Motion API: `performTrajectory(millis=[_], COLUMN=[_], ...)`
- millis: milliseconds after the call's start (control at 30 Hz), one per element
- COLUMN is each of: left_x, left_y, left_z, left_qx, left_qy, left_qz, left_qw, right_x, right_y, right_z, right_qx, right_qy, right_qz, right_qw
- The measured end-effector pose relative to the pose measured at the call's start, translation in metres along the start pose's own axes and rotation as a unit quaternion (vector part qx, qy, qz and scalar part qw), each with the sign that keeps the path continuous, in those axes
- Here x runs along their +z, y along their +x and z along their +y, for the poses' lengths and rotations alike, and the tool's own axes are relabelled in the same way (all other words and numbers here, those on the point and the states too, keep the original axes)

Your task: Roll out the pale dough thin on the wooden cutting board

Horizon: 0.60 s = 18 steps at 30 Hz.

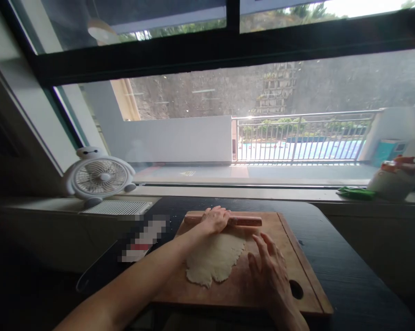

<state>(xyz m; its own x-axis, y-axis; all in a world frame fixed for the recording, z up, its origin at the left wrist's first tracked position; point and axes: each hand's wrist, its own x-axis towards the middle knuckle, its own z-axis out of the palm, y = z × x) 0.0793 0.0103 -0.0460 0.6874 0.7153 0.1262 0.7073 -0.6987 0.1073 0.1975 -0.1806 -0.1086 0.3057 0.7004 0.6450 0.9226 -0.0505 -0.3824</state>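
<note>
The left hand [216,219] was laid over the rolling pin [247,221], grip unclear; the right hand [270,264] was held empty, spread; on the board [306,276], left of centre, the dough [212,262] could be thinned unevenly by one-handed pressure

And here the left hand [216,219] is lying across the rolling pin [246,221], its fingers stretching over the wood! The dough [214,264] is lying flat and ragged-edged, nearer the camera than those fingers, partly hiding under the forearm. Over to its right, the right hand [270,264] is bending its fingers, spread apart, above the cutting board [293,243]. The dark desk [335,248] is carrying it all, while beyond the left fingers, well leftward, a white fan [102,177] is standing beside the window [200,142].
</note>
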Motion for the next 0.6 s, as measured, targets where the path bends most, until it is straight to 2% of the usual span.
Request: performTrajectory(millis=[133,267,367,467,600], left_x=[-0.002,0.0,0.001,0.001,-0.001], left_y=[0.026,0.058,0.07,0.063,0.028], left_z=[-0.006,-0.017,-0.024,-0.022,-0.008], left_qx=[-0.037,-0.042,-0.037,-0.028,0.002], left_qy=[0.018,0.015,0.014,0.012,0.006], left_qz=[-0.036,-0.058,-0.074,-0.075,-0.043], left_qw=[0.998,0.997,0.996,0.997,0.999], right_x=[-0.003,-0.006,-0.005,-0.002,0.0], right_y=[0.0,-0.001,-0.002,-0.003,-0.002], right_z=[-0.001,-0.002,-0.001,0.001,0.001], right_qx=[0.011,0.013,0.01,0.014,0.02], right_qy=[0.012,0.007,0.001,0.005,0.016], right_qz=[-0.011,-0.024,-0.032,-0.036,-0.027], right_qw=[1.0,1.0,0.999,0.999,0.999])
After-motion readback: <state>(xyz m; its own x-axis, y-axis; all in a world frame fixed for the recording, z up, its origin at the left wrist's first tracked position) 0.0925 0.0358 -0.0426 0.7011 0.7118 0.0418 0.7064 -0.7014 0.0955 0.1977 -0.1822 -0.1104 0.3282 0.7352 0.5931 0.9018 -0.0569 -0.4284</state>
